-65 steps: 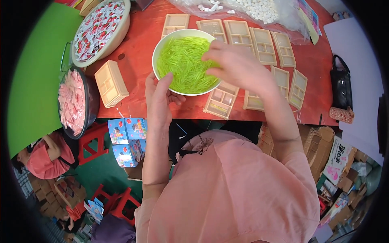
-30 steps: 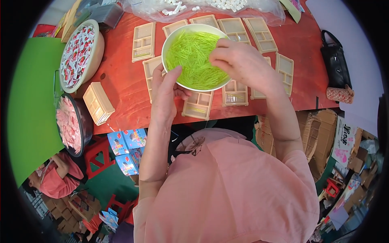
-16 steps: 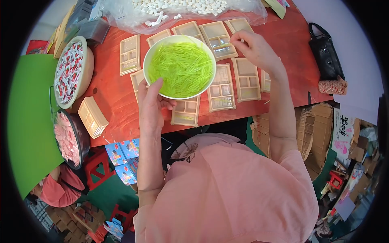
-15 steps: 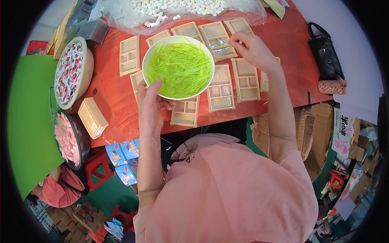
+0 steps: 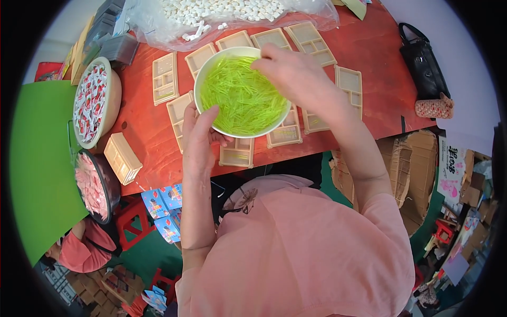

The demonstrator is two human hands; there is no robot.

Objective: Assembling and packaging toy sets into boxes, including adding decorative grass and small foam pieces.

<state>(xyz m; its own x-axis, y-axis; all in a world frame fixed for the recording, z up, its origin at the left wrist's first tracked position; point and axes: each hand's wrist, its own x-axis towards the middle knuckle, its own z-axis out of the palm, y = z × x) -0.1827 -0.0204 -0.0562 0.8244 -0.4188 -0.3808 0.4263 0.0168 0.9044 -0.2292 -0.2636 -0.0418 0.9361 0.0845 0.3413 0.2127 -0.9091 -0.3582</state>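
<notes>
A white round bowl point(image 5: 248, 136) full of thin bright-green plastic sticks point(image 5: 240, 98) is held above the red table. My left hand point(image 5: 198, 129) grips its near left side, the thumb over the rim and the fingers underneath. At the bowl's far right rim is my right hand point(image 5: 298, 79), its fingers bent together over the sticks; what lies between the fingertips is hidden. Beige compartment trays lie around and under the bowl, among them a near tray point(image 5: 236, 157), a left tray point(image 5: 165, 78) and a far right tray point(image 5: 311, 42). A few green sticks show in the near tray.
A clear bag of small white pieces point(image 5: 222, 10) lies at the far edge. On the left are a basin of wrapped packets point(image 5: 91, 103), a dark bowl of pink packets point(image 5: 91, 182) and stacked beige trays point(image 5: 122, 158). A black bag point(image 5: 422, 66) lies right.
My right hand has come left from above the far right trays to the bowl's rim. The bowl has shifted slightly right and nearer in my left hand.
</notes>
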